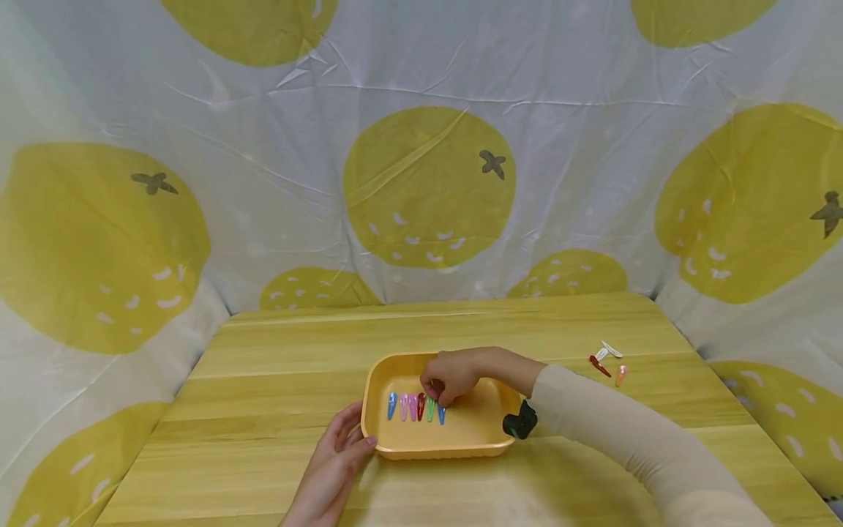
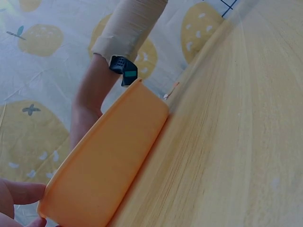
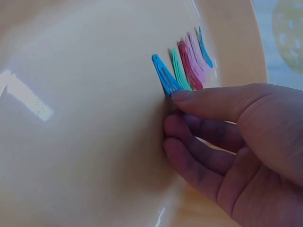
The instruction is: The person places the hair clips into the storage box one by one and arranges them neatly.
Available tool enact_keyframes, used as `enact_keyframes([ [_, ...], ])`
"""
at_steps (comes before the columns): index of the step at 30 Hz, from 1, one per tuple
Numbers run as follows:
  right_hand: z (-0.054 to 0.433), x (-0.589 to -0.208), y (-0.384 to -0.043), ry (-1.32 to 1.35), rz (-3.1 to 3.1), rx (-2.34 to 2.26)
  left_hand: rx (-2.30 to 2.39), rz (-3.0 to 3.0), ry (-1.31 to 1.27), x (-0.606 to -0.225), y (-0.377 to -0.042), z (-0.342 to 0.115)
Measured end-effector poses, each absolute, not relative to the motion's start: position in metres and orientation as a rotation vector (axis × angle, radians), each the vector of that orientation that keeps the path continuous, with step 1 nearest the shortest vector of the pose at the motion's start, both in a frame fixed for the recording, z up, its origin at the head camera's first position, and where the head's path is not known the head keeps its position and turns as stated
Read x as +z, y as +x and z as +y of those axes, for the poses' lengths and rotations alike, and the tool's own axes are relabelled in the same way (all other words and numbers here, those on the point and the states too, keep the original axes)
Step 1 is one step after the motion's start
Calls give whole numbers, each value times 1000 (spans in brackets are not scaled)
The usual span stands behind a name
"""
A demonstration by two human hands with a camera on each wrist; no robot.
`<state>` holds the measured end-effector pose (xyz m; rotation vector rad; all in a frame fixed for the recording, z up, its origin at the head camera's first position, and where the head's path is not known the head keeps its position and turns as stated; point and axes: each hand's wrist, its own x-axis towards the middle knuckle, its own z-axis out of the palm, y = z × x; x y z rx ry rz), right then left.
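Note:
A yellow plastic tray [image 1: 477,428] sits on the table with a row of snap hair clips inside. My left hand [image 1: 337,460] grips its left end, thumb at the rim. Over the tray, my right hand [image 1: 456,375] pinches the wide end of a blue hair clip [image 3: 163,75] between thumb and fingers. That clip lies at the row's right end, beside a green hair clip [image 3: 178,71]. Further left come a red hair clip [image 1: 421,407], two pink hair clips [image 1: 412,407] and another blue hair clip [image 1: 392,405], roughly parallel with narrow ends toward me.
On the wooden table [image 1: 276,410], right of the tray, lie white hair clips [image 1: 611,350], a dark red hair clip [image 1: 600,366] and an orange hair clip [image 1: 621,375]. A black wrist device [image 1: 520,421] on the right arm overlaps the tray's right rim. Fruit-printed cloth [image 1: 276,183] surrounds the table.

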<state>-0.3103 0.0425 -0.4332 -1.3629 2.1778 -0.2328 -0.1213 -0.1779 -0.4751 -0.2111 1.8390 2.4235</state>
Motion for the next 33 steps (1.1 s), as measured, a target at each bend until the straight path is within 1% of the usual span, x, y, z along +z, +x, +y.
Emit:
enact_keyframes([
  [13,40,-429,-303,-1345,2214,-209,2429,1837,-204,-475,-121,-178],
  [33,41,-431,-305,-1398,2209,-195,2424,1835,-199,-474,-120,-179],
])
